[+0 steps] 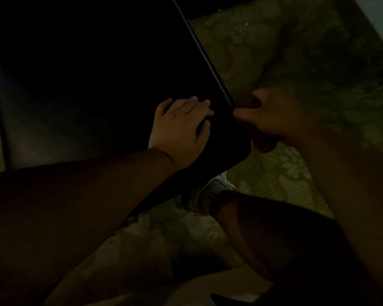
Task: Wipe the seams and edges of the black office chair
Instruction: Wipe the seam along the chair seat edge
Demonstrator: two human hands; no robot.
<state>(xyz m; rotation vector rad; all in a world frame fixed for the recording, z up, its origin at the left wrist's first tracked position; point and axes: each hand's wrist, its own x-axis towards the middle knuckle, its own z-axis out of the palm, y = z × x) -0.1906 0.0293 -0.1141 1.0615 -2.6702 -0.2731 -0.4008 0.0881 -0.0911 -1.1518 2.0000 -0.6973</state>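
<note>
The scene is very dark. The black office chair [111,69] fills the upper left, and its seamed right edge runs diagonally down to a rounded corner. My left hand [181,127] lies flat on the chair's surface near that corner, fingers straight and spread. My right hand [268,115] grips a dark brownish cloth [250,103], bunched in curled fingers and pressed against the chair's edge just right of the seam. Part of the cloth hangs below the hand.
A pale green patterned carpet [296,51] covers the floor to the right and below. A foot in a light shoe [208,193] stands under the chair's corner, with a leg beside it. A pale object shows at the far left edge.
</note>
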